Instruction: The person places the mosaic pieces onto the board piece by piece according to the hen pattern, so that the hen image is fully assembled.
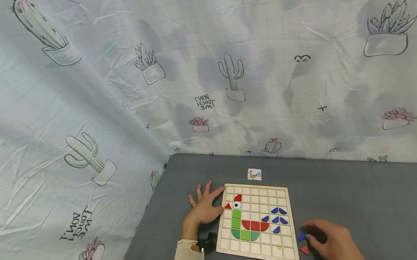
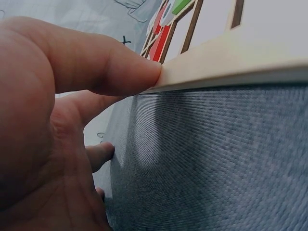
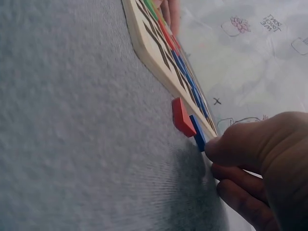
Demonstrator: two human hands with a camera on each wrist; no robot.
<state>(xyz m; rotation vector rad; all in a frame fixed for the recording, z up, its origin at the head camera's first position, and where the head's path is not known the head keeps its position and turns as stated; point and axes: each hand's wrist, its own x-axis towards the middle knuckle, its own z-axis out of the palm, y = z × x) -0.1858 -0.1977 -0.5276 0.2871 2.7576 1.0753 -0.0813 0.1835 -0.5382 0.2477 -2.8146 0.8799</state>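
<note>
A wooden grid board (image 1: pixel 258 259) lies on the table, with coloured tiles forming a bird-like figure. My left hand (image 1: pixel 206 209) rests at the board's left side, fingers spread, thumb and index finger touching its edge. In the left wrist view, the thumb (image 2: pixel 120 67) presses on the wooden rim. My right hand (image 1: pixel 332 239) is beside the board's lower right corner, thumb and fingers apart. Its thumb tip meets or nearly meets a loose blue tile (image 3: pixel 197 132); contact is unclear. Against that tile, or just beside it, lies a red triangular tile (image 3: pixel 183 118).
A small picture card (image 1: pixel 254 174) lies beyond the board's far edge. The grey table (image 1: pixel 381 197) backs onto a cactus-printed cloth (image 1: pixel 267 111), which also hangs on the left. A black strap device (image 1: pixel 207 242) sits on the left wrist.
</note>
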